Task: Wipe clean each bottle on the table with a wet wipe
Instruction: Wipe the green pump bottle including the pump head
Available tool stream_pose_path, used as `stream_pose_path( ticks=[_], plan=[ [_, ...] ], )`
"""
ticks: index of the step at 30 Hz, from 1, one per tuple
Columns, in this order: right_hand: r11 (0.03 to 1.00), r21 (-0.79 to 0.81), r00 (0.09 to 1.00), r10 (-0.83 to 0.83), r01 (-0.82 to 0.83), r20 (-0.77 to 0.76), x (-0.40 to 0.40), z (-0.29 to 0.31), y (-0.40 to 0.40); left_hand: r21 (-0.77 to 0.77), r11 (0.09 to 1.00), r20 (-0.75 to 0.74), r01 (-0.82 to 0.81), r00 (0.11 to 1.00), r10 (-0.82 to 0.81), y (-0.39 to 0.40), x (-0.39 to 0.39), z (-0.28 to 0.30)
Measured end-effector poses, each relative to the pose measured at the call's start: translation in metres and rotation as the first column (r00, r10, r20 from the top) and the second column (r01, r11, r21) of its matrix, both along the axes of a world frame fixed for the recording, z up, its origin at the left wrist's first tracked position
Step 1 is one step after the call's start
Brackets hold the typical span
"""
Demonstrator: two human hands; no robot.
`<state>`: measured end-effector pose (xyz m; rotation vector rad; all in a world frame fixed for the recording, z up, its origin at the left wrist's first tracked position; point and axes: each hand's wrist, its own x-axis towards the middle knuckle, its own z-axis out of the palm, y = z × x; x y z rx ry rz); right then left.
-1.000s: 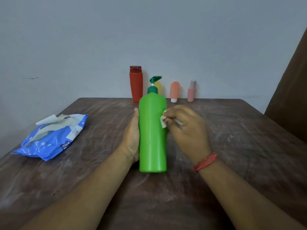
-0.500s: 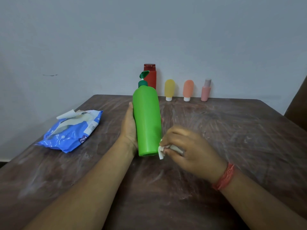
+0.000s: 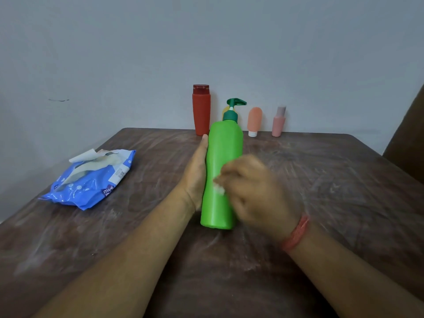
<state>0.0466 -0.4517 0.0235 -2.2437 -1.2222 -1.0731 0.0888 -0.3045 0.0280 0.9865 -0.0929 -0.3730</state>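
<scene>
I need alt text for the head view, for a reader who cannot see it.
A person's left hand steadies a green pump bottle upright on a brown table while the blurred right hand rubs a wipe on it. Blue wipe pack left.

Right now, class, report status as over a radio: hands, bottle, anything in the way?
Left hand flat against green bottle. Right hand pinching wipe on it. Nothing blocking.
</scene>
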Motion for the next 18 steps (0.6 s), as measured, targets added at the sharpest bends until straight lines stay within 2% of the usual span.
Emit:
stream_pose_path(
  ticks=[1,2,3,5,6,9,10,12,13,16,18],
  plan=[
    [0.990,-0.120,0.996,0.084,-0.078,0.040,-0.005,-0.003,0.000,0.009,1.000,-0.002,-0.006,1.000,0.006,0.000,0.000,0.000],
    [0.979,-0.175,0.992,0.114,-0.101,0.062,-0.005,-0.004,-0.001,0.017,1.000,-0.002,-0.016,1.000,0.016,0.001,0.000,0.000],
    [0.988,-0.138,0.995,0.079,-0.069,0.068,-0.001,-0.001,-0.003,0.022,1.000,0.007,-0.017,1.000,0.017,0.001,0.000,0.001],
    [0.998,0.048,0.998,-0.053,0.050,0.043,0.006,0.007,-0.006,0.022,1.000,0.019,-0.004,1.000,0.003,-0.001,-0.001,0.003],
    [0.997,0.054,0.997,-0.057,0.054,0.045,0.006,0.007,-0.006,0.025,1.000,0.027,-0.009,1.000,0.009,-0.002,-0.003,0.004],
    [0.987,-0.142,0.991,0.084,-0.069,0.104,0.002,-0.003,-0.008,0.045,0.998,0.037,-0.042,0.998,0.040,-0.002,-0.002,0.003],
    [0.992,-0.118,0.994,0.062,-0.050,0.095,0.004,-0.002,-0.010,0.051,0.998,0.049,-0.047,0.998,0.044,-0.002,-0.002,0.003],
    [0.999,0.032,0.997,-0.041,0.039,0.065,0.007,0.005,-0.013,0.061,0.997,0.080,-0.042,0.996,0.037,-0.003,-0.002,0.003],
    [0.997,0.053,0.996,-0.054,0.050,0.073,0.007,0.005,-0.013,0.059,0.997,0.086,-0.044,0.996,0.039,-0.003,-0.002,0.003],
    [0.999,-0.046,0.991,0.001,0.005,0.134,0.000,-0.002,-0.007,0.062,0.997,0.099,-0.050,0.994,0.044,-0.004,-0.005,0.006],
    [0.991,0.072,0.987,-0.118,0.111,0.106,0.008,0.007,-0.014,0.104,0.992,0.154,-0.077,0.986,0.060,-0.007,-0.007,0.007]
  ],
)
